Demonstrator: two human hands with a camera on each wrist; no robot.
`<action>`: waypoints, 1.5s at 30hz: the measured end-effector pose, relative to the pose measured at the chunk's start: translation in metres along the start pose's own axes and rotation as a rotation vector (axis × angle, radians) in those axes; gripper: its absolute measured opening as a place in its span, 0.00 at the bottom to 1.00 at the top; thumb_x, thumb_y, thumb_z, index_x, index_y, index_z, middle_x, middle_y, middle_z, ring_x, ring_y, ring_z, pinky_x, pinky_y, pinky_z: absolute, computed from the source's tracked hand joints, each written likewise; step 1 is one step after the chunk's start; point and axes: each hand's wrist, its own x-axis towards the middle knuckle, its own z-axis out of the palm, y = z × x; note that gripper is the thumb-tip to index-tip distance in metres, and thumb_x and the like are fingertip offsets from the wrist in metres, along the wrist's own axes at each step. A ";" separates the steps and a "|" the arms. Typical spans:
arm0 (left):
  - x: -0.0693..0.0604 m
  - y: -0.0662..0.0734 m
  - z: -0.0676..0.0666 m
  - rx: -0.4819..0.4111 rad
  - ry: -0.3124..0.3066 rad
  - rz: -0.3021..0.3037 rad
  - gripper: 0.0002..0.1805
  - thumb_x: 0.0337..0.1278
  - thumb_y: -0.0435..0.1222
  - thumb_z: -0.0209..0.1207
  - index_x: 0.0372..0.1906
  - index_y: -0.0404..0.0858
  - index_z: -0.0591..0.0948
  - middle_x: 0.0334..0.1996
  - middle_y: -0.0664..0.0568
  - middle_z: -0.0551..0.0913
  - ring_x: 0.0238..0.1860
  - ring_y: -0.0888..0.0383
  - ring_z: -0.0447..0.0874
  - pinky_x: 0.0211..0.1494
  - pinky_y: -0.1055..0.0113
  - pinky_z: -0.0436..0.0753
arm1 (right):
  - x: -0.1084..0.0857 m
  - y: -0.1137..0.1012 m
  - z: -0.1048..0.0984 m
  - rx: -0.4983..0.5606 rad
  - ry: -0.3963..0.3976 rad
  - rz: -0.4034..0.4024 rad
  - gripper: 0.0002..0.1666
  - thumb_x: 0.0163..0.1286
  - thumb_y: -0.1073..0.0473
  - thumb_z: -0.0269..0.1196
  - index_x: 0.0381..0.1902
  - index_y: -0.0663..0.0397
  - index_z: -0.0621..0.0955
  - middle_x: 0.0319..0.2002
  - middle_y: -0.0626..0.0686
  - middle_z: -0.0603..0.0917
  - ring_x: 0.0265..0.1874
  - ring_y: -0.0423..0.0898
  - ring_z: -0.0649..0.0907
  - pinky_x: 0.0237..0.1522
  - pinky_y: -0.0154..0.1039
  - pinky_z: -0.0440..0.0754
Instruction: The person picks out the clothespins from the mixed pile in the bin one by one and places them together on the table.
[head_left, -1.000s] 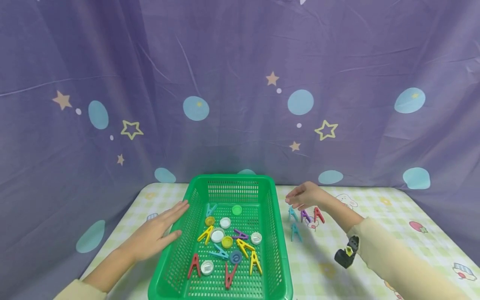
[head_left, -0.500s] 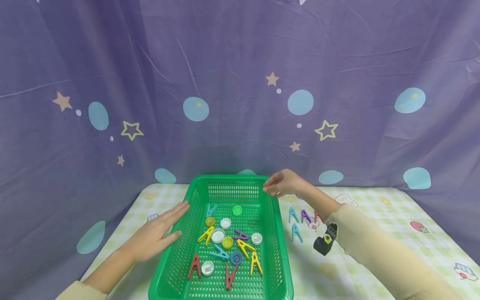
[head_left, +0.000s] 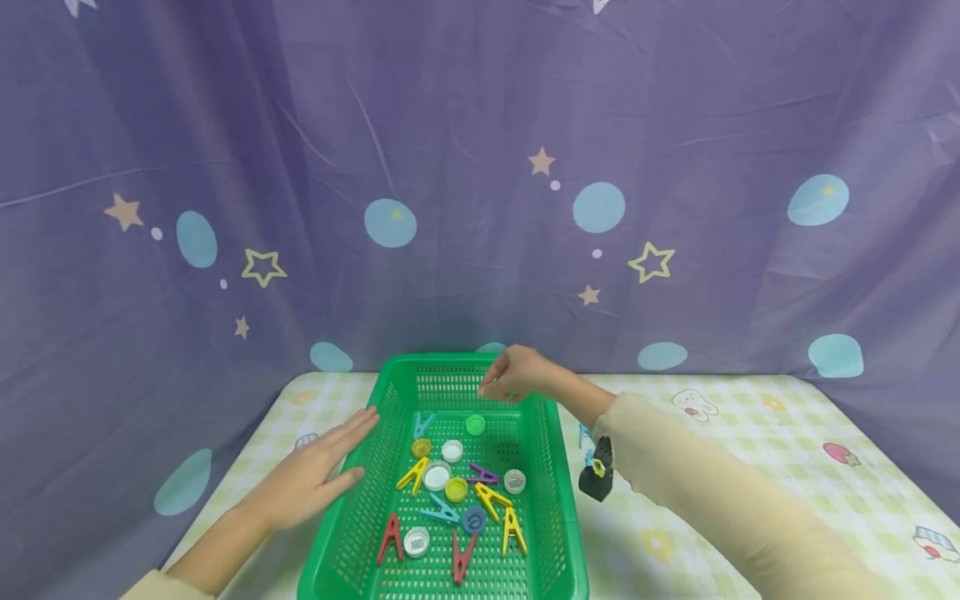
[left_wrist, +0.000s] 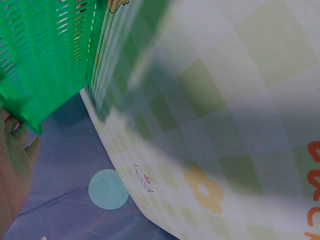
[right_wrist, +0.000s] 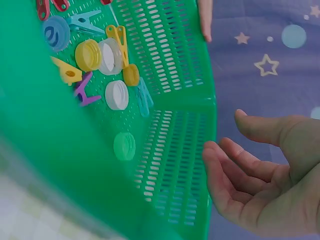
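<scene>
A green plastic basket (head_left: 576, 542) holds clothespins and bottle caps lying loose on its floor. Among them are a purple clothespin (head_left: 482, 474), a red clothespin (head_left: 461, 557), a green cap (head_left: 476, 425) and a dark blue cap (head_left: 474, 520). My left hand (head_left: 303, 479) touches the basket's left rim, fingers straight. Over the far right part of the basket hovers my right hand (head_left: 517, 375). In the right wrist view, that hand (right_wrist: 265, 185) has loosely bent fingers, its thumb stands apart from them, and nothing shows between them.
Right of the basket, light blue clothespins (head_left: 585, 435) on the checked tablecloth (head_left: 720, 492) are partly hidden by my right wrist and its black camera mount (head_left: 597, 471). A purple curtain (head_left: 480, 275) hangs behind the table.
My right hand has moved left, from above the clothespins on the tablecloth to over the basket's far end. The left hand and the basket's contents look the same.
</scene>
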 end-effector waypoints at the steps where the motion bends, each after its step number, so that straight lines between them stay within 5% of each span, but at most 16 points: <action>1: 0.000 0.000 0.000 -0.001 -0.002 -0.003 0.35 0.66 0.46 0.55 0.74 0.43 0.59 0.74 0.45 0.61 0.71 0.42 0.65 0.63 0.39 0.73 | 0.002 -0.002 0.003 -0.020 -0.006 -0.008 0.13 0.62 0.53 0.68 0.41 0.53 0.87 0.34 0.55 0.89 0.31 0.42 0.86 0.40 0.38 0.87; 5: 0.000 0.000 0.000 -0.009 -0.006 -0.010 0.35 0.66 0.46 0.55 0.74 0.43 0.59 0.74 0.45 0.61 0.71 0.42 0.65 0.63 0.38 0.73 | 0.008 -0.014 0.015 -0.096 -0.036 -0.053 0.12 0.62 0.52 0.67 0.39 0.53 0.88 0.31 0.54 0.89 0.25 0.38 0.81 0.37 0.37 0.86; 11: 0.002 0.002 0.000 -0.019 -0.007 -0.015 0.35 0.66 0.46 0.54 0.74 0.43 0.59 0.74 0.45 0.61 0.71 0.42 0.64 0.63 0.38 0.72 | 0.013 -0.028 0.042 -0.110 -0.067 -0.064 0.10 0.61 0.53 0.69 0.34 0.54 0.88 0.35 0.53 0.89 0.30 0.42 0.85 0.36 0.37 0.87; 14: 0.002 0.002 0.000 -0.020 -0.007 -0.014 0.35 0.66 0.46 0.54 0.74 0.43 0.59 0.74 0.45 0.61 0.71 0.42 0.64 0.63 0.38 0.72 | 0.017 -0.033 0.056 -0.160 -0.090 -0.066 0.11 0.61 0.53 0.68 0.23 0.51 0.86 0.25 0.48 0.86 0.22 0.37 0.81 0.33 0.34 0.86; 18: 0.002 0.001 0.000 -0.019 -0.006 -0.012 0.35 0.66 0.46 0.54 0.74 0.44 0.59 0.74 0.45 0.61 0.71 0.42 0.64 0.62 0.37 0.72 | 0.022 -0.040 0.073 -0.270 -0.108 -0.069 0.23 0.62 0.50 0.67 0.10 0.49 0.77 0.11 0.43 0.70 0.12 0.36 0.68 0.21 0.27 0.76; 25: 0.001 0.000 0.001 -0.020 -0.001 -0.008 0.35 0.66 0.46 0.54 0.74 0.44 0.59 0.74 0.45 0.61 0.71 0.42 0.64 0.62 0.37 0.72 | 0.026 -0.046 0.103 -0.401 -0.074 -0.056 0.20 0.58 0.47 0.70 0.16 0.55 0.81 0.10 0.43 0.72 0.15 0.38 0.78 0.28 0.33 0.84; 34: 0.000 0.001 0.002 -0.027 -0.001 -0.002 0.35 0.66 0.46 0.54 0.74 0.43 0.59 0.74 0.45 0.61 0.71 0.41 0.64 0.63 0.36 0.72 | 0.027 -0.046 0.126 -0.533 -0.085 -0.042 0.19 0.57 0.44 0.70 0.20 0.53 0.84 0.26 0.48 0.88 0.15 0.37 0.75 0.21 0.28 0.74; 41: 0.002 0.000 0.001 -0.023 0.000 0.011 0.35 0.65 0.45 0.55 0.74 0.41 0.60 0.74 0.45 0.61 0.71 0.41 0.63 0.65 0.39 0.71 | 0.029 -0.045 0.126 -0.544 -0.080 -0.082 0.24 0.57 0.45 0.70 0.13 0.48 0.73 0.15 0.42 0.75 0.16 0.37 0.74 0.20 0.28 0.70; 45: 0.002 -0.001 0.002 -0.018 -0.003 0.010 0.35 0.65 0.45 0.55 0.74 0.41 0.59 0.74 0.45 0.61 0.72 0.41 0.63 0.66 0.40 0.71 | 0.029 -0.042 0.126 -0.548 -0.046 -0.076 0.24 0.55 0.45 0.72 0.16 0.49 0.71 0.17 0.43 0.72 0.20 0.38 0.72 0.23 0.28 0.71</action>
